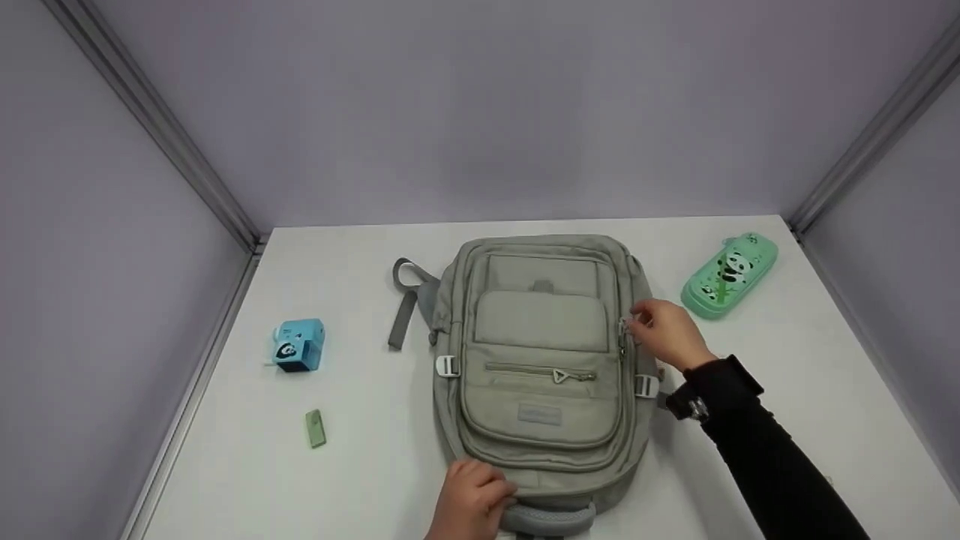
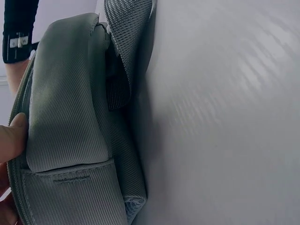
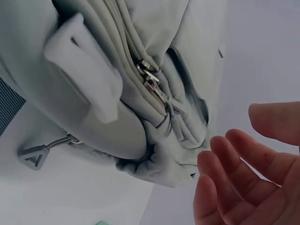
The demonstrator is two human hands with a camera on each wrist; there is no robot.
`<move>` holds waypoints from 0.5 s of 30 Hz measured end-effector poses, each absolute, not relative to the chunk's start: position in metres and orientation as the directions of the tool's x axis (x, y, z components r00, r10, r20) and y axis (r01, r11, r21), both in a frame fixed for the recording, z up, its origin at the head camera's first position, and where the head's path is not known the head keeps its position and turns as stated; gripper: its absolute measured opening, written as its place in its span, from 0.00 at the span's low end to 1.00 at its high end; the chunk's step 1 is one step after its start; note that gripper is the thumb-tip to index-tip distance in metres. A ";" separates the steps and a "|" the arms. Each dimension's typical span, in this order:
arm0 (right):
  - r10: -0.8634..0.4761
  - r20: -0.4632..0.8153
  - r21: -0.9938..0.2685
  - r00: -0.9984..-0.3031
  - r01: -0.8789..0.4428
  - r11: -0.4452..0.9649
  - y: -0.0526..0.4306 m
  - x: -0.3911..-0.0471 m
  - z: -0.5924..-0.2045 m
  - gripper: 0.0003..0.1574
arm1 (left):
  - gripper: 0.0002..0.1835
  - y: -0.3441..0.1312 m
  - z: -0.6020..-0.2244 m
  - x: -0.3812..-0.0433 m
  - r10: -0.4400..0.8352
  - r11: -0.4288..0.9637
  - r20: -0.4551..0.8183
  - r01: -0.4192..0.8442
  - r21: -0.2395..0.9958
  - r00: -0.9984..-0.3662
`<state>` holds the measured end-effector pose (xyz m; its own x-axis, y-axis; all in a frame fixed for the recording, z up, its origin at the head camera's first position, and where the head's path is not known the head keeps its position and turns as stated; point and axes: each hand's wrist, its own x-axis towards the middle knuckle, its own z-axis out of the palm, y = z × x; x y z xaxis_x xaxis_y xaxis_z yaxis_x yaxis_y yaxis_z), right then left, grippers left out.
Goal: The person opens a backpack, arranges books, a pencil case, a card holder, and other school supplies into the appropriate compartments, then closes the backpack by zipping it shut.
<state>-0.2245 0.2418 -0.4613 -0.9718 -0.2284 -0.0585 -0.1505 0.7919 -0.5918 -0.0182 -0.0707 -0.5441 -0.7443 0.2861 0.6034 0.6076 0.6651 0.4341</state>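
Observation:
A grey-green backpack [image 1: 540, 321] lies on its back on the white table, its padded top handle [image 1: 551, 519] toward the person. At the near left edge, the left hand [image 1: 471, 496] pinches the fabric by the zipper seam; the left wrist view shows its thumb [image 2: 18, 133] on that edge. Beside the bag's right side zipper, the right hand [image 1: 670, 334] has its fingers loosely bent. In the right wrist view a gap separates thumb from fingers [image 3: 255, 180], with nothing between them, and the zipper pulls [image 3: 164, 98] hang just off the fingertips.
A mint panda pencil case [image 1: 731, 276] lies at the back right. On the left are a blue panda box with a crank, like a pencil sharpener [image 1: 298, 345], and a small green block [image 1: 315, 429]. A grey strap [image 1: 403, 319] sticks out left. Walls enclose the back and sides.

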 end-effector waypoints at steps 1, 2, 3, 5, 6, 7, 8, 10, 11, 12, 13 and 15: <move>-0.232 -0.077 -0.580 -0.970 -0.146 0.802 0.242 -0.230 -0.463 0.22 | 0.12 -0.070 -0.544 -0.018 0.287 0.664 0.604 0.609 0.434 -0.744; -0.237 -0.089 -0.566 -0.967 -0.147 0.812 0.242 -0.234 -0.465 0.23 | 0.12 -0.070 -0.545 -0.018 0.287 0.663 0.603 0.609 0.436 -0.744; -0.239 -0.100 -0.553 -0.966 -0.146 0.820 0.241 -0.238 -0.466 0.23 | 0.12 -0.070 -0.545 -0.018 0.288 0.664 0.601 0.608 0.436 -0.745; -0.245 -0.112 -0.528 -0.963 -0.152 0.836 0.241 -0.244 -0.470 0.23 | 0.11 -0.070 -0.545 -0.018 0.288 0.662 0.593 0.604 0.444 -0.752; -0.253 -0.113 -0.512 -0.961 -0.161 0.843 0.241 -0.246 -0.472 0.23 | 0.11 -0.070 -0.546 -0.017 0.288 0.663 0.588 0.600 0.448 -0.756; -0.259 -0.108 -0.496 -0.960 -0.174 0.851 0.241 -0.248 -0.474 0.22 | 0.10 -0.070 -0.546 -0.017 0.288 0.664 0.581 0.596 0.452 -0.762; -0.266 -0.100 -0.479 -0.959 -0.188 0.858 0.241 -0.249 -0.476 0.21 | 0.10 -0.070 -0.546 -0.017 0.287 0.665 0.573 0.590 0.458 -0.768; -0.283 -0.087 -0.450 -0.955 -0.216 0.867 0.240 -0.250 -0.480 0.18 | 0.10 -0.069 -0.547 -0.017 0.285 0.665 0.556 0.579 0.472 -0.781; -0.289 -0.080 -0.438 -0.954 -0.227 0.870 0.239 -0.250 -0.482 0.17 | 0.09 -0.069 -0.547 -0.017 0.284 0.666 0.548 0.573 0.477 -0.787; -0.294 -0.072 -0.429 -0.953 -0.236 0.872 0.239 -0.250 -0.483 0.16 | 0.09 -0.069 -0.546 -0.017 0.283 0.666 0.541 0.568 0.483 -0.792; -0.295 -0.065 -0.425 -0.953 -0.241 0.872 0.238 -0.250 -0.484 0.15 | 0.09 -0.069 -0.546 -0.017 0.281 0.666 0.536 0.564 0.489 -0.796; -0.291 -0.057 -0.424 -0.955 -0.241 0.873 0.237 -0.251 -0.485 0.13 | 0.09 -0.069 -0.546 -0.018 0.277 0.665 0.528 0.556 0.498 -0.803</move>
